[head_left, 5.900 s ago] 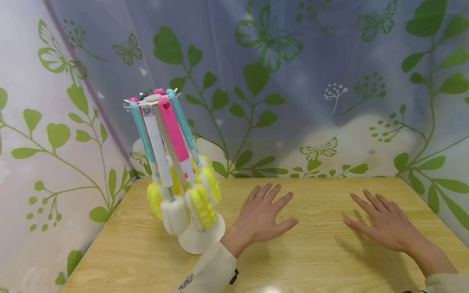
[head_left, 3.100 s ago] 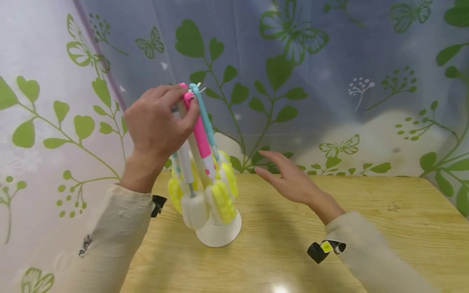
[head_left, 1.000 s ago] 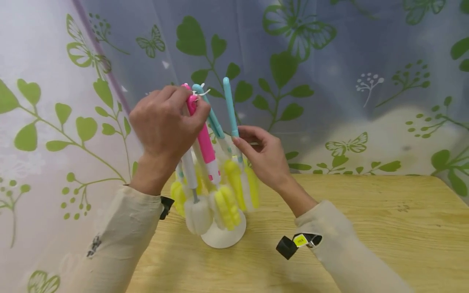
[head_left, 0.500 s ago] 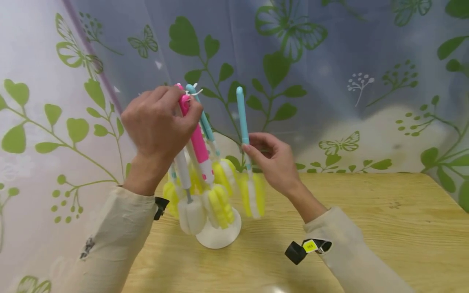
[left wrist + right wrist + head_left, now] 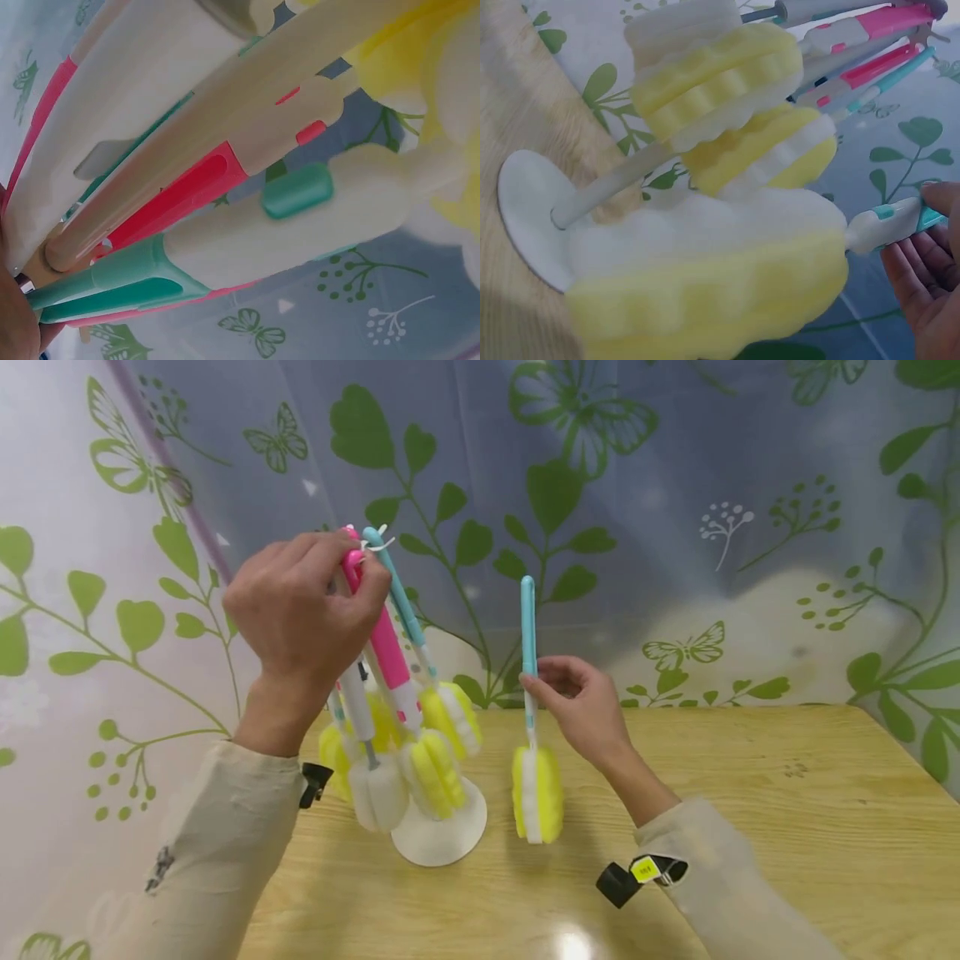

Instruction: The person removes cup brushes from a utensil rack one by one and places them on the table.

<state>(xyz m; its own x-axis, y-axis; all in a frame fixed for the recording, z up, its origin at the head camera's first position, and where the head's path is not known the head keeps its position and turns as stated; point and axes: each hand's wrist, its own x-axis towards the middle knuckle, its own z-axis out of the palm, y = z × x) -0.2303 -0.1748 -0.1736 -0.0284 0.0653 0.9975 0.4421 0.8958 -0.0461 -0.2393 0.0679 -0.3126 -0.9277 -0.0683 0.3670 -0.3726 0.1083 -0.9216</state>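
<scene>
In the head view my left hand (image 5: 300, 602) grips the top of a white brush stand (image 5: 442, 831), covering most of its hooks. Between the thumb and fingers of my right hand (image 5: 585, 710) is the teal handle of a sponge bottle brush (image 5: 536, 797), upright, its yellow-and-white head hanging down over the table. This brush is apart from the stand, to its right. Still on the stand hang a pink-handled brush (image 5: 390, 647), another teal-handled brush (image 5: 401, 593) and a brush with a plain white sponge (image 5: 378, 797). The right wrist view shows the held brush's head (image 5: 712, 277) up close.
The wooden table (image 5: 750, 827) stretches to the right of the stand. Behind it hangs a curtain (image 5: 675, 485) printed with green leaves and butterflies. Black wrist cameras sit at both sleeves, the right one (image 5: 618, 883) low over the table.
Both hands were spread over the table at first. My left hand took hold of the stand's top; my right hand took a teal brush from the stand and moved it right and down.
</scene>
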